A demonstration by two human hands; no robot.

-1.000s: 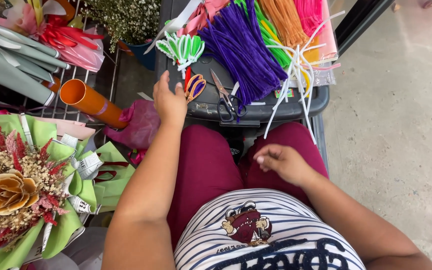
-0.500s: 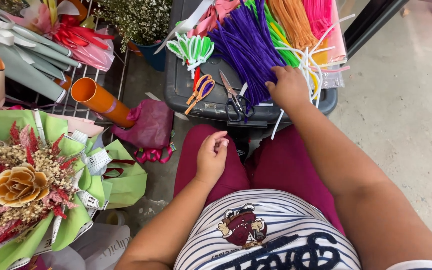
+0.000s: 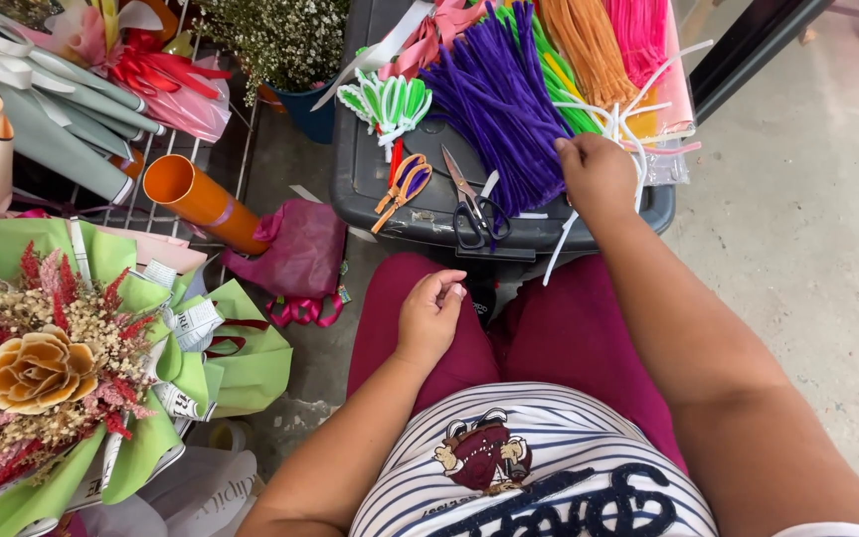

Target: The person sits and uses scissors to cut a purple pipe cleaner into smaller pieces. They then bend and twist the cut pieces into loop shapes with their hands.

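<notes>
Head view: the white pipe cleaners (image 3: 616,117) are the thing in hand, a loose clutch of long white stems fanned over the lid of the dark storage bin (image 3: 390,194) that serves me as a worktop. My right hand (image 3: 597,177) lies on top of them, fingers curled down at their near ends; I judge my grip is closing on a few stems, though the back of the hand hides whether they are pinched. One white stem hangs below that grip, over the bin's near edge toward my lap. Nothing seems separated out yet, so by my reckoning this is an early step: stems being picked, with any shaping left to do.

Just to the left of that grip lies the thick bundle of purple pipe cleaners (image 3: 497,94), touching my fingers. Beyond it are green, orange and pink bundles. Further left on the lid lie black-handled scissors (image 3: 471,204), orange-handled scissors (image 3: 402,184) and a green-and-white folded piece (image 3: 386,101).

My left hand (image 3: 431,316) rests on my thigh, well apart from the bin, loosely curled; I cannot tell whether it holds anything. My right arm is stretched forward, my left bent in close. Far left of it, a bouquet in green wrap (image 3: 47,373).
</notes>
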